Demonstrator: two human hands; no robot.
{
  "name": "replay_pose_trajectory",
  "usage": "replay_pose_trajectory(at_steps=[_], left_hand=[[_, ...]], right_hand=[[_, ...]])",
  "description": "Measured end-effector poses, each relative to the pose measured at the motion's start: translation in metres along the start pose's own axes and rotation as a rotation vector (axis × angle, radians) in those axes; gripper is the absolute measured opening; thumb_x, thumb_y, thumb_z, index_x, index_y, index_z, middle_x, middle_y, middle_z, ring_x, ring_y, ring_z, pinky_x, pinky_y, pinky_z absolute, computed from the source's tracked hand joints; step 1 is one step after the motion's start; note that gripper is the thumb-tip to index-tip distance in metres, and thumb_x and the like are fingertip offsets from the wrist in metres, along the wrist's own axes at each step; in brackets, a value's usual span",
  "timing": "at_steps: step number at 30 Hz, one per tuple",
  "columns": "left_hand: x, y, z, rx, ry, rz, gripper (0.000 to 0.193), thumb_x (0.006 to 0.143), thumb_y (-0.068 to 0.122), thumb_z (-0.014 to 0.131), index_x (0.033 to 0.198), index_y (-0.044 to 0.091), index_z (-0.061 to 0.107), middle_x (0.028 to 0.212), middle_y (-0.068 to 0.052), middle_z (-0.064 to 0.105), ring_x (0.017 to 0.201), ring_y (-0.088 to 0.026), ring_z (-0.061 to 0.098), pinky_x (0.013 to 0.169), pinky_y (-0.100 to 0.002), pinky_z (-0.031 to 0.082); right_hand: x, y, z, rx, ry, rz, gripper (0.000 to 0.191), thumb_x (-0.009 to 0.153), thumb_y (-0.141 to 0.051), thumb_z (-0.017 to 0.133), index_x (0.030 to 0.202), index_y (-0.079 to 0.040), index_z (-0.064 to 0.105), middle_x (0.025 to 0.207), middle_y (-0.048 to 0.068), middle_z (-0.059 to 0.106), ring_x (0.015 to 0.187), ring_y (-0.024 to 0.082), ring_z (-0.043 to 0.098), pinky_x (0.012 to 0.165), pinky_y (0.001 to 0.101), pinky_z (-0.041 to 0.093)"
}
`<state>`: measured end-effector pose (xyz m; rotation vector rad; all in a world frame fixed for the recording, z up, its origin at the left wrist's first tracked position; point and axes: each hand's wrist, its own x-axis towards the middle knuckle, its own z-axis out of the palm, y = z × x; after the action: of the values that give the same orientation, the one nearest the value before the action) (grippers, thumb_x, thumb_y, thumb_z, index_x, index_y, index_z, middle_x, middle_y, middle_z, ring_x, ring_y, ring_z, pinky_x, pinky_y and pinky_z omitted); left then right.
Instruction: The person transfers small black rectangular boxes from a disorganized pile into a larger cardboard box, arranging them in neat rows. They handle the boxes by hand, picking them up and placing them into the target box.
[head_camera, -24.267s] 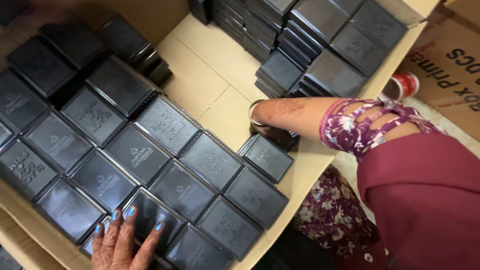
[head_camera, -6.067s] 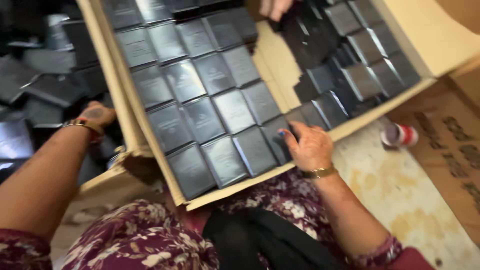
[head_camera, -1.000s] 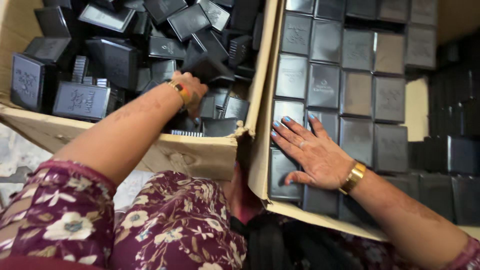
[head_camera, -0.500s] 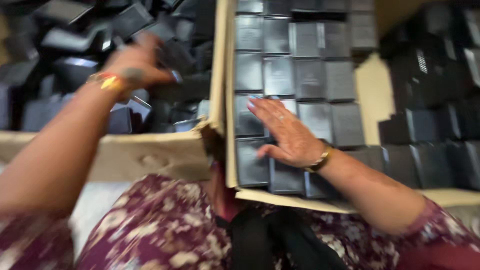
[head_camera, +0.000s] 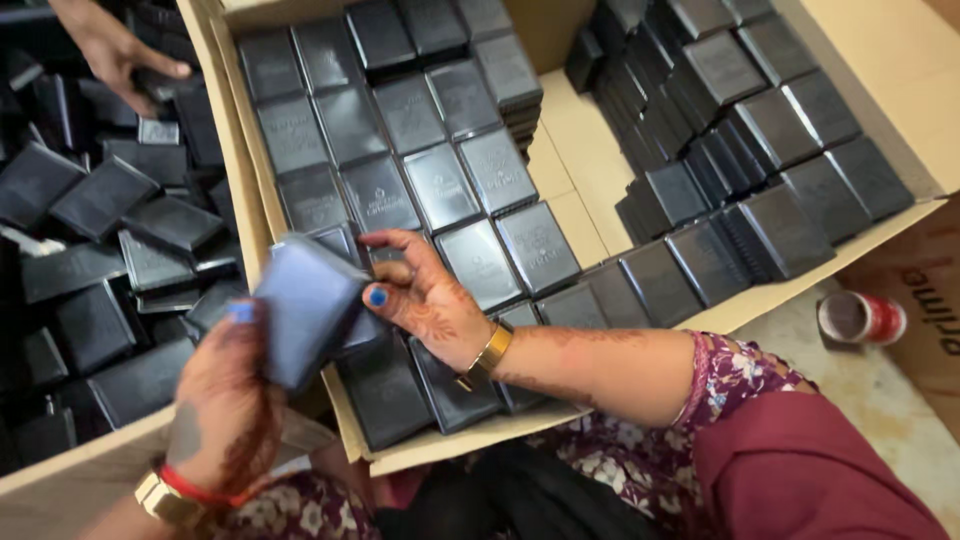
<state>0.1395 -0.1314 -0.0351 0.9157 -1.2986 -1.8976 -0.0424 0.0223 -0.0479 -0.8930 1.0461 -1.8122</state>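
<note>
- Head view looks down at two cardboard boxes side by side: the big carton (head_camera: 600, 230) with neat flat rows of dark boxes, and a second carton (head_camera: 90, 470) on the left where the same dark boxes lie in a loose heap (head_camera: 110, 250).
- Left hand (head_camera: 225, 400) is clamped around one small dark box (head_camera: 305, 305), lifted up over the wall between the two cartons. It's blurry, so I can't tell which face is up.
- Right hand (head_camera: 425, 295) touches that same box at its right edge with thumb and fingertips, and sits just above the front rows in the big carton. So both hands are on one box, the left carrying it and the right steadying it.
- My guess is the step is laying it flat in the front row near the right hand. To do that well I'd turn it to match its neighbours, slide it snug against them and press it level so the row stays tight.
- Watch the cardboard wall: the box is right over it and could catch.
- Someone else's hand (head_camera: 115, 50) is reaching into the heap at the top left, well apart from these two.
- A small red-and-white can (head_camera: 860, 318) stands on the floor outside the big carton, at the right.
</note>
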Motion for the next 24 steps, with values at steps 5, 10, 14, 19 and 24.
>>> replay_pose_trajectory(at_steps=[5,10,14,19,24], left_hand=[[-0.006,0.002,0.002,-0.328,0.092,-0.157,0.04,0.11,0.041,0.057,0.128,0.005,0.058,0.117,-0.005,0.062,0.096,-0.016,0.056,0.086,-0.032,0.047],[-0.019,-0.01,0.026,-0.187,-0.055,-0.126,0.044,0.104,0.032,0.06,0.136,0.007,0.044,0.125,-0.005,0.057,0.11,-0.013,0.059,0.102,-0.036,0.052],[-0.025,-0.005,0.033,0.131,-0.199,-0.122,0.071,0.091,0.031,0.064,0.149,0.012,0.028,0.129,-0.008,0.055,0.11,-0.017,0.058,0.09,-0.035,0.05],[-0.035,0.003,0.026,0.568,-0.398,0.062,0.088,0.094,0.032,0.061,0.16,0.005,0.01,0.147,-0.01,0.049,0.135,-0.022,0.048,0.11,-0.035,0.034],[-0.034,-0.013,0.01,0.733,-0.41,0.318,0.079,0.103,0.033,0.051,0.163,0.002,0.01,0.159,-0.015,0.036,0.147,-0.028,0.037,0.122,-0.04,0.026]], right_hand=[[0.011,0.01,-0.011,0.008,0.046,0.021,0.08,0.098,-0.009,0.069,0.163,-0.014,0.024,0.125,0.008,0.049,0.103,0.013,0.056,0.09,0.0289,0.05],[0.0,0.007,-0.005,-0.129,-0.059,-0.011,0.079,0.109,-0.027,0.061,0.173,-0.01,0.017,0.152,0.009,0.043,0.135,0.014,0.045,0.116,0.0295,0.04],[-0.008,-0.008,0.004,-0.258,-0.094,-0.103,0.089,0.107,-0.042,0.061,0.169,-0.003,0.011,0.157,0.016,0.042,0.149,0.024,0.042,0.126,0.0376,0.034],[-0.011,-0.018,0.002,-0.745,-0.117,-0.272,0.08,0.113,-0.047,0.049,0.168,-0.001,0.014,0.163,0.024,0.037,0.155,0.034,0.039,0.133,0.0405,0.031],[-0.008,-0.029,0.001,-0.849,-0.159,-0.247,0.085,0.108,-0.053,0.051,0.166,0.001,0.021,0.161,0.024,0.043,0.15,0.037,0.046,0.128,0.0414,0.035]])
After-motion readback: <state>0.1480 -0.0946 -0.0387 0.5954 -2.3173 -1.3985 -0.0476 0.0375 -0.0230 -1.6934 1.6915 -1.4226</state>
